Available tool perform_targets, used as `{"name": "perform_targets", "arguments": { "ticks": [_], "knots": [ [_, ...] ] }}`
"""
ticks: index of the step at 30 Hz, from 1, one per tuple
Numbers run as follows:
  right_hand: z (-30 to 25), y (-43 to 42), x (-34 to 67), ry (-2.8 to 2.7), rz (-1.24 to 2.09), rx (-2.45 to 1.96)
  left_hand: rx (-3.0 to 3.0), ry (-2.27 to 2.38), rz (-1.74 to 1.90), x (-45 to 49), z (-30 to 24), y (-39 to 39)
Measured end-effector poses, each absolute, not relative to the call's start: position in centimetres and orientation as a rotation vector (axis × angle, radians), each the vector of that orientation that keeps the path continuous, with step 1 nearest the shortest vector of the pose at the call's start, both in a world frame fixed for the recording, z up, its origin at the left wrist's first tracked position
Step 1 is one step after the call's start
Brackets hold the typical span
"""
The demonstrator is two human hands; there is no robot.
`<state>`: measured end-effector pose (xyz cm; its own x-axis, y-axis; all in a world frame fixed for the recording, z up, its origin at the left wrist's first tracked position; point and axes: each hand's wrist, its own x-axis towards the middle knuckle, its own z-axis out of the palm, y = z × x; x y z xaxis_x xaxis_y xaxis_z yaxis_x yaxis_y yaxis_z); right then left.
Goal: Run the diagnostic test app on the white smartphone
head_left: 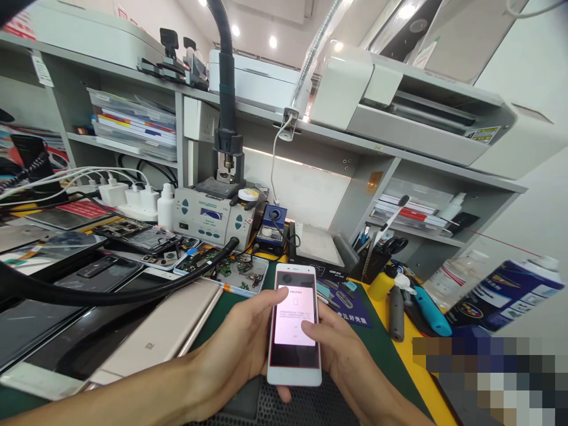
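A white smartphone (294, 361) with a lit pinkish screen is held upright above the green mat (377, 340). My left hand (237, 349) wraps round its left edge and back, thumb resting near the top of the screen. My right hand (339, 349) holds the right edge, with its thumb pressing on the middle of the screen.
A gold phone back (164, 334) and several dark phones (66, 284) lie at the left. A tray of small parts (235, 272) and a soldering station (213, 219) stand behind. Tools (397, 310), a pen holder (377, 254) and a spray can (506, 293) are at the right.
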<state>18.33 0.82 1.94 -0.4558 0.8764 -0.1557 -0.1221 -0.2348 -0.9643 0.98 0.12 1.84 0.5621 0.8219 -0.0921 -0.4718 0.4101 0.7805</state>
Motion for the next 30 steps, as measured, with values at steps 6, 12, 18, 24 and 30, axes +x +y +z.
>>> {"name": "perform_targets", "arguments": {
  "ticks": [6, 12, 18, 24, 30],
  "knots": [
    [1.82, 0.96, 18.44, -1.296, 1.781, -0.964, 0.789, 0.497, 0.857, 0.87, 1.81, 0.14],
    [1.8, 0.91, 18.37, -1.302, 1.777, -0.961, 0.793, 0.497, 0.862, 0.97, 1.89, 0.11],
    [1.87, 0.95, 18.35, -1.317, 1.771, -0.95, 0.789, 0.5, 0.86, 0.98, 1.81, 0.09],
    [1.82, 0.96, 18.35, -1.314, 1.767, -0.965, 0.788, 0.497, 0.852, 0.94, 1.82, 0.07],
    [1.82, 0.9, 18.44, -1.302, 1.775, -0.959, 0.788, 0.503, 0.859, 1.01, 1.91, 0.22]
  ]
}}
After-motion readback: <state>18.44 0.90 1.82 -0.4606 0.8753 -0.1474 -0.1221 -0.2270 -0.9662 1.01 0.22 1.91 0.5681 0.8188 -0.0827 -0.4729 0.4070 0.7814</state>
